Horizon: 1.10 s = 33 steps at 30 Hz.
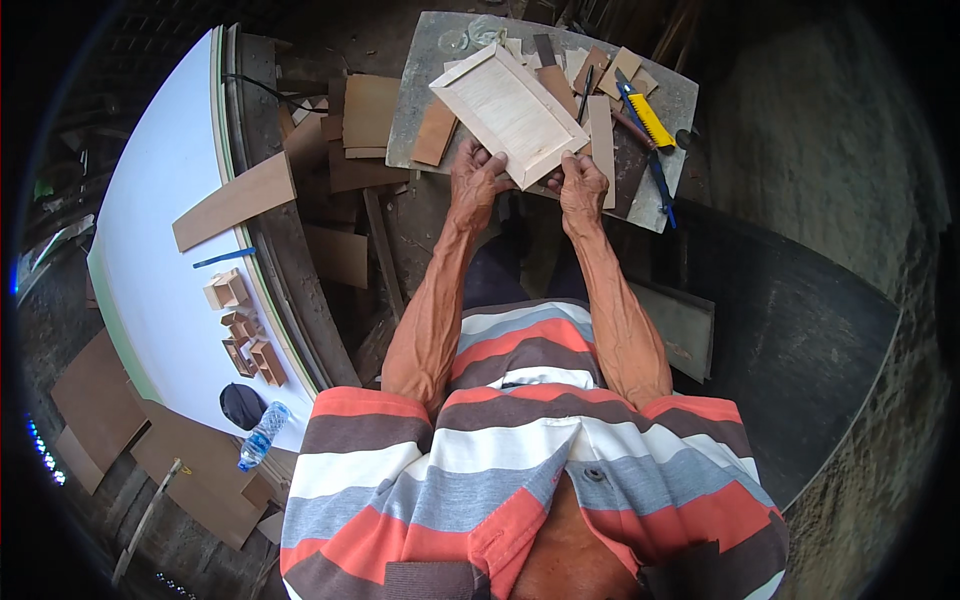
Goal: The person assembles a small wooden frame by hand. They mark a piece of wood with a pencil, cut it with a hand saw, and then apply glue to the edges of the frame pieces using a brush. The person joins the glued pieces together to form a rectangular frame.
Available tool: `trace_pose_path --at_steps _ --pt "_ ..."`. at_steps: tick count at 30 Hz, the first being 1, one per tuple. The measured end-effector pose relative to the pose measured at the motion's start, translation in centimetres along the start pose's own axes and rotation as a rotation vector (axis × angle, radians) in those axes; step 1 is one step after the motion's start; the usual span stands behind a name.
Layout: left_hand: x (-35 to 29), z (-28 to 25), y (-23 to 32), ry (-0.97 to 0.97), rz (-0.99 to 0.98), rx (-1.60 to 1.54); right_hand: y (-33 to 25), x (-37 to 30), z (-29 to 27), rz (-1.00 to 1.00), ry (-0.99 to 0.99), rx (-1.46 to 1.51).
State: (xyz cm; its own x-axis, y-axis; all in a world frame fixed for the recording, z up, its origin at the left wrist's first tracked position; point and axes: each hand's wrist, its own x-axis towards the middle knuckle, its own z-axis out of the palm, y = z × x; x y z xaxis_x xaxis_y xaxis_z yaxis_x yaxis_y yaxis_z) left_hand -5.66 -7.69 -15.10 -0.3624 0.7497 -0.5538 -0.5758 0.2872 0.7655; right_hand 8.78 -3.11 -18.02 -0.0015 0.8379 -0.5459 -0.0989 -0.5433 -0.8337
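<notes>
1. Head view: both hands hold a shallow rectangular wooden tray [508,113] by its near end, above the grey bench [420,100].
2. Left hand [477,180] and right hand [580,183] have fingers closed on the near corners, probably to steady it for inspection.
3. The tray's open face is up; its long axis runs from near right to far left.
4. A yellow utility knife [648,118] lies right of it.

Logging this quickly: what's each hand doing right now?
Left hand: closed on the near corner of the pale wooden tray.
Right hand: closed on the tray's near edge.
</notes>
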Motion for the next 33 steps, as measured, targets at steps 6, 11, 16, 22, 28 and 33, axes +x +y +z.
trace_pose_path --at_steps 6,11,16,22,28,33 --pt "0.0 0.5 -0.5 0.043 0.008 0.235 -1.1 0.3 1.0 -0.145 -0.027 -0.220" --pt "-0.1 0.0 -1.4 0.121 0.105 0.164 -1.7 0.4 1.4 -0.030 -0.148 -0.220" --pt "0.5 -0.9 -1.8 0.134 0.170 0.118 -0.9 1.2 1.8 0.068 -0.247 -0.083" --pt "0.7 -1.9 -1.1 0.147 0.073 0.142 -0.5 2.6 3.0 0.091 -0.241 -0.294" --pt "1.9 -4.5 -2.4 0.080 -0.120 -0.036 0.9 4.8 3.5 0.125 -0.259 -0.341" --pt "2.5 -4.9 -3.5 0.121 -0.120 -0.046 2.4 6.5 3.9 0.106 -0.166 -0.619"
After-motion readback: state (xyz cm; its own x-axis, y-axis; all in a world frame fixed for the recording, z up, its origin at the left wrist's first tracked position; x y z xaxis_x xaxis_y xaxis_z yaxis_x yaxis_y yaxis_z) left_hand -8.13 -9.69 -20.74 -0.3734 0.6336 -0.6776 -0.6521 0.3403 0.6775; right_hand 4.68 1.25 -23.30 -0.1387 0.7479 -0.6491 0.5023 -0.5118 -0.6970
